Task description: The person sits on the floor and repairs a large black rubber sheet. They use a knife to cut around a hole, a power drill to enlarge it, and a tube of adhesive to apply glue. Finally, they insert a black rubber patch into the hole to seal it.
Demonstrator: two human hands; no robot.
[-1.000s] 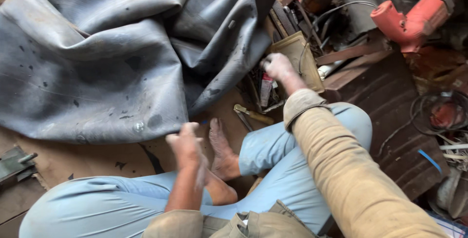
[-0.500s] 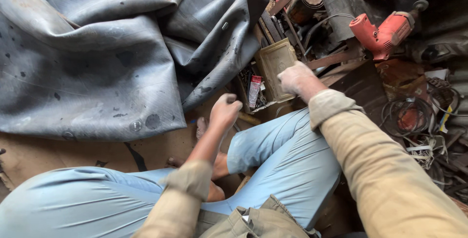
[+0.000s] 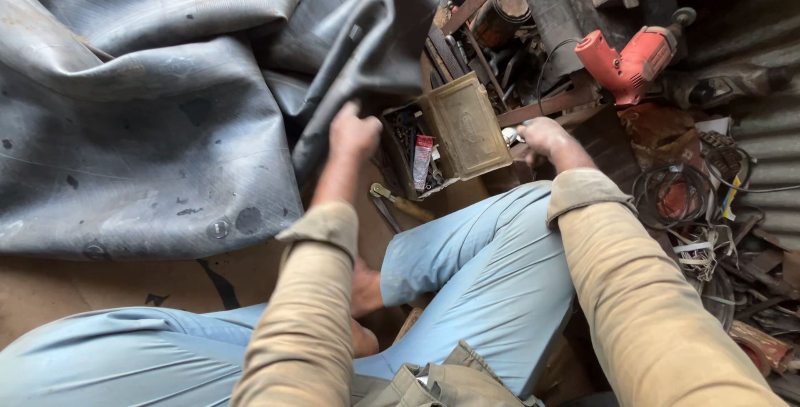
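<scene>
Both hands are shown at the centre of the frame: the left hand (image 3: 354, 134) is closed on the edge of a grey rubber sheet (image 3: 150, 115) that fills the upper left, while the right hand (image 3: 542, 136) is closed around a small metal object whose kind cannot be told. Between the hands, an open metal toolbox (image 3: 454, 132) with a raised lid is seen, and a red power drill (image 3: 629, 61) lies at the upper right among cables and scrap.
</scene>
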